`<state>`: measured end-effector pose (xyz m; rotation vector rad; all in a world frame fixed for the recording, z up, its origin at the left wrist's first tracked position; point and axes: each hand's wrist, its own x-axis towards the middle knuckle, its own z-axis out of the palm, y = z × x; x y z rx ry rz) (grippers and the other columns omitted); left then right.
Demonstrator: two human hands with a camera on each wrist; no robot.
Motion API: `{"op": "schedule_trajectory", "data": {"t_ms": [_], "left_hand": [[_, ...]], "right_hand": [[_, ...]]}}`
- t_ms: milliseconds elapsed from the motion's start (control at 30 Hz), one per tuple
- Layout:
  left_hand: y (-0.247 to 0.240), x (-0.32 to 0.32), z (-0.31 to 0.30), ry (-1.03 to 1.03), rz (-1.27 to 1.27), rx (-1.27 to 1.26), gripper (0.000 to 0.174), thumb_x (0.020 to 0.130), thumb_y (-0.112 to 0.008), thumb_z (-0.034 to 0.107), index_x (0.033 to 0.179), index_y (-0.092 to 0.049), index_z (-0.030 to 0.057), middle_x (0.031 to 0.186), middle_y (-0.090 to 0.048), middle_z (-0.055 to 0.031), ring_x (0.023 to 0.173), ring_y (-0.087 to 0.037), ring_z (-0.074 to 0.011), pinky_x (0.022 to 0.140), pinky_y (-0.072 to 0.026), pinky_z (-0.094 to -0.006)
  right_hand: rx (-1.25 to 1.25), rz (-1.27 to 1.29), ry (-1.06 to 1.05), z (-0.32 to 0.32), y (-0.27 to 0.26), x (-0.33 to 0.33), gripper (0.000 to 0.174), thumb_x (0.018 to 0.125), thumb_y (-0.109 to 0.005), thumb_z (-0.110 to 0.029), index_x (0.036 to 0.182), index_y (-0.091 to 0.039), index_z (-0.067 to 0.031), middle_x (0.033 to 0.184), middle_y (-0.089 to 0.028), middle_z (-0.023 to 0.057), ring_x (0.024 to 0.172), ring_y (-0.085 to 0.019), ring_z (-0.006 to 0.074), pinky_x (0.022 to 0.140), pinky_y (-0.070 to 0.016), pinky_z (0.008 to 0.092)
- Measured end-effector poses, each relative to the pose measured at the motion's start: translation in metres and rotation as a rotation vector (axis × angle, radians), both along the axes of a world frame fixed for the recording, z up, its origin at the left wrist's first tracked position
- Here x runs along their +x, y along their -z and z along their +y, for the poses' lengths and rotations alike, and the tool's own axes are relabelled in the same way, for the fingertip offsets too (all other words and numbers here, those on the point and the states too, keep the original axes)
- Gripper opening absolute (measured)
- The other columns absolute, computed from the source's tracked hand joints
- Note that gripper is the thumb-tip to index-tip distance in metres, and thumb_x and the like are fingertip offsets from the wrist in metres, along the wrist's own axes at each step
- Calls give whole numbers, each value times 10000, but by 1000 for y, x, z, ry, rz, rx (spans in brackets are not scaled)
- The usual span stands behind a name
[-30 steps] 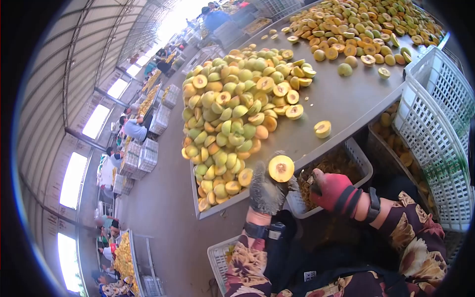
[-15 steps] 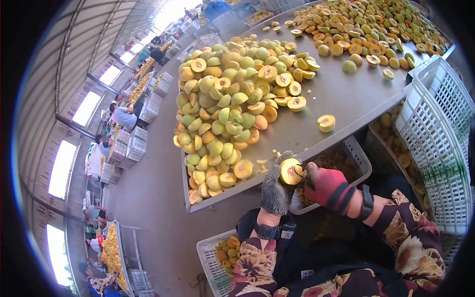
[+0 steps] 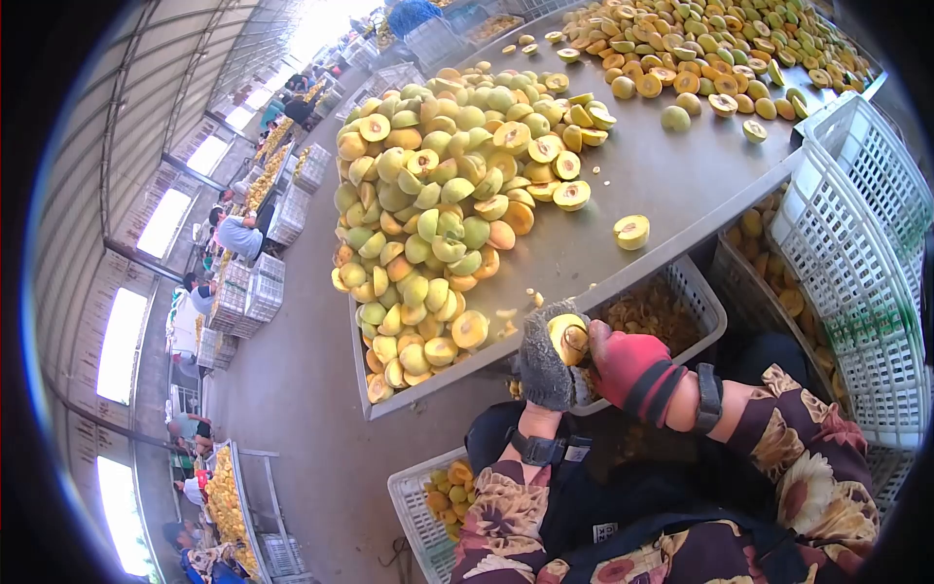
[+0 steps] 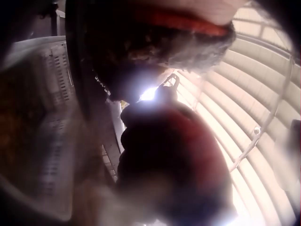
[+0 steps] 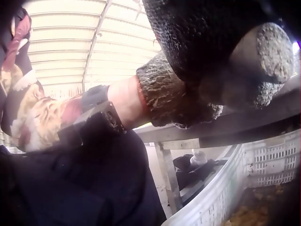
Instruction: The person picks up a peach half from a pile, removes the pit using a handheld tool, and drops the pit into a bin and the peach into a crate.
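A yellow peach half (image 3: 564, 336), cut face up, lies in the fingers of my left hand (image 3: 545, 362), which wears a fuzzy grey glove. In a red glove with dark bands, my right hand (image 3: 630, 368) is curled against the peach's right side. It grips a small metal tool with a looped end (image 4: 175, 81), seen in the left wrist view. A ring-shaped line shows round the middle of the cut face; the pit area is partly hidden by the fingers. Both hands are just off the edge of the metal table (image 3: 681, 209).
A big heap of peach halves (image 3: 428, 214) covers the table's left part, another pile (image 3: 720, 49) its far end. One half (image 3: 631, 232) lies alone. Below the hands sits a crate of scraps (image 3: 715, 316). White crates (image 3: 846, 253) stand right, another (image 3: 404, 496) lower left. People work further off.
My right hand has moved left from beside the peach half onto it, bringing the tool to its cut face. My left hand has shifted slightly right, still holding the half.
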<state>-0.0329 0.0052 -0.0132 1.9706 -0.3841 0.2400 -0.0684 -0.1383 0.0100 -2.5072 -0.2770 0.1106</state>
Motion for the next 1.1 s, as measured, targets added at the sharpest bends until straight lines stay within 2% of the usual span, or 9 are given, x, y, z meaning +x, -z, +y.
{"op": "schedule_trajectory", "data": {"t_ms": [133,300,400,533,600,800,900,1033,1100], "left_hand": [[1,-1,-5,-25,-283,97,297,827,-624,88,1098,-531,12,1010,-629,-114,922,-614,-222,857,-475,-344],[17,-1,-6,-21,-112,-159,275,863,-585,123,1097,-538,-13,1034,-613,-119,944,-600,-231,893,-462,-360],[15,0,-3,39,-137,-156,272,887,-564,163,1087,-547,-20,1040,-606,-126,948,-596,-233,900,-459,-369],[9,2,-5,68,-18,-236,265,900,-553,203,1051,-566,-15,1032,-610,-125,945,-595,-240,890,-461,-378],[1,-2,-4,33,-126,-85,261,893,-561,211,1036,-572,-7,1015,-617,-131,942,-598,-251,889,-458,-386],[-10,-5,-7,-23,-248,76,248,853,-594,194,1019,-577,9,969,-632,-139,917,-611,-271,864,-468,-385],[-11,-4,-7,-18,-242,51,245,841,-602,185,1012,-577,12,957,-635,-125,902,-613,-262,853,-471,-380],[-15,-5,-9,-32,-166,33,251,816,-637,174,999,-574,15,953,-637,-116,881,-612,-251,835,-476,-372],[-16,-7,-10,33,-81,-42,277,866,-594,263,992,-571,18,960,-635,-124,872,-611,-254,829,-481,-368]], "right_hand": [[112,54,-39,1,-2,-1,380,795,-616,-198,1027,-422,33,737,-629,225,693,-634,396,591,-504,471],[332,15,-70,2,11,-3,372,808,-593,-168,1080,-432,28,700,-619,211,622,-636,360,544,-508,437],[618,518,-39,-9,-24,1,368,822,-576,-153,1130,-449,3,702,-616,144,517,-619,247,445,-493,368],[848,707,10,-9,-19,1,329,793,-580,-149,1050,-511,44,752,-640,152,664,-649,228,596,-523,349],[915,807,-11,-11,-21,1,351,786,-588,-149,1063,-514,52,789,-647,153,691,-650,223,620,-525,347],[591,403,-38,2,4,-1,430,782,-598,-205,1078,-479,83,825,-638,254,803,-647,381,702,-519,408],[608,307,-63,3,10,-2,474,789,-596,-227,1100,-453,101,830,-622,295,840,-627,422,714,-516,430],[477,282,-78,1,0,-3,448,796,-593,-215,1077,-440,99,807,-631,271,781,-634,415,664,-512,442],[364,240,-75,0,-9,-4,423,801,-593,-215,1051,-440,91,795,-635,259,743,-635,411,631,-508,451]]}}
